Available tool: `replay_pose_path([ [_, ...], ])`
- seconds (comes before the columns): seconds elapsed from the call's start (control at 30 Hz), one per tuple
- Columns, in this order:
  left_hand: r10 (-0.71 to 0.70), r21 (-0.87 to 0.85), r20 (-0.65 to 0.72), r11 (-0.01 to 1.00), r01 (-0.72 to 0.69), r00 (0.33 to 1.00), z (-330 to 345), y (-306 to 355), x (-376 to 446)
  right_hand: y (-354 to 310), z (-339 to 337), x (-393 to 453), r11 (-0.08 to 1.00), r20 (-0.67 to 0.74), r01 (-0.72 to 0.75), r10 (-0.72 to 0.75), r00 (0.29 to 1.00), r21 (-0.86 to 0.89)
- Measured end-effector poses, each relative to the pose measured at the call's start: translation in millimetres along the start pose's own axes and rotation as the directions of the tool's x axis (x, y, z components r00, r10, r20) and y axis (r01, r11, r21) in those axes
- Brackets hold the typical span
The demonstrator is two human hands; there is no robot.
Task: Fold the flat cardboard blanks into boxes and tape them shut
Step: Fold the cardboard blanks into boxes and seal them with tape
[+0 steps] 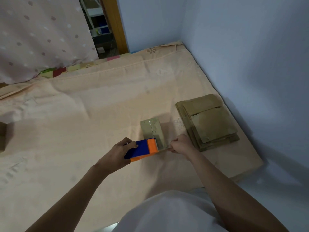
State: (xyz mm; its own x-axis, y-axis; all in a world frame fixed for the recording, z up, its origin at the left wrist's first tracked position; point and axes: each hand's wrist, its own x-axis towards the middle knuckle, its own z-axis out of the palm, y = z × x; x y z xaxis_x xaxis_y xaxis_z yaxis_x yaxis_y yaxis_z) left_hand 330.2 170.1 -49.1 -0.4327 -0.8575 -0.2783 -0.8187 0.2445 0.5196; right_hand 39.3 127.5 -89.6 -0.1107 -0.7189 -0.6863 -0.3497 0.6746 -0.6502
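**Tape dispenser on a small box, both hands at work**

Left hand [122,150] grips a blue and orange tape dispenser [142,149], fingers curled over its blue body, and holds it against the near end of a small folded cardboard box [152,131]. That box stands on a peach bedsheet [83,114] and serves as the landmark for everything else. A shiny strip of clear tape [154,129] runs along the box's top face, from its far end down to the dispenser's orange front. Right hand [179,144] is just right of the box's near corner, fingers curled tight and pinching at the box's near edge beside the dispenser; whether it holds the tape end or the cardboard itself cannot be told.

Right of the box, close by but not touching it, lies a stack of flat cardboard blanks [209,121], near the blue wall [250,64]. Far left of the box, at the frame's edge, part of another brown cardboard object [3,136] shows. Beyond the box, at the far side of the sheet, hangs a pale spotted curtain [41,34].
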Motion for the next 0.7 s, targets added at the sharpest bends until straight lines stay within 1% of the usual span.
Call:
replay_pose_path([
  [0.2, 0.013, -0.025, -0.020, 1.000, -0.014, 1.000, 5.1, 0.0, -5.3, 1.2, -1.0, -0.9, 1.000, 0.030, -0.003, 0.003, 1.000, -0.003],
  [0.37, 0.028, -0.011, -0.036, 1.000, -0.029, 0.999, 6.3, 0.4, -9.7, 1.1, -1.2, 0.8, 0.991, -0.002, 0.041, -0.041, 0.999, -0.128],
  [0.53, 0.007, -0.021, -0.049, 1.000, -0.008, 0.999, 10.4, -2.7, -16.5, -2.8, 2.5, -3.7, 0.980, 0.015, 0.082, -0.080, 0.997, -0.183],
  [0.6, 0.001, -0.036, -0.054, 0.999, -0.002, 0.999, 11.8, -5.1, -18.1, -4.6, 4.3, -6.8, 0.981, 0.028, 0.088, -0.085, 0.996, -0.172],
  [0.7, -0.027, -0.098, -0.070, 0.995, 0.020, 0.997, 14.3, -10.0, -19.9, -5.3, 5.3, -8.9, 0.995, 0.076, 0.067, -0.062, 0.995, -0.073],
])
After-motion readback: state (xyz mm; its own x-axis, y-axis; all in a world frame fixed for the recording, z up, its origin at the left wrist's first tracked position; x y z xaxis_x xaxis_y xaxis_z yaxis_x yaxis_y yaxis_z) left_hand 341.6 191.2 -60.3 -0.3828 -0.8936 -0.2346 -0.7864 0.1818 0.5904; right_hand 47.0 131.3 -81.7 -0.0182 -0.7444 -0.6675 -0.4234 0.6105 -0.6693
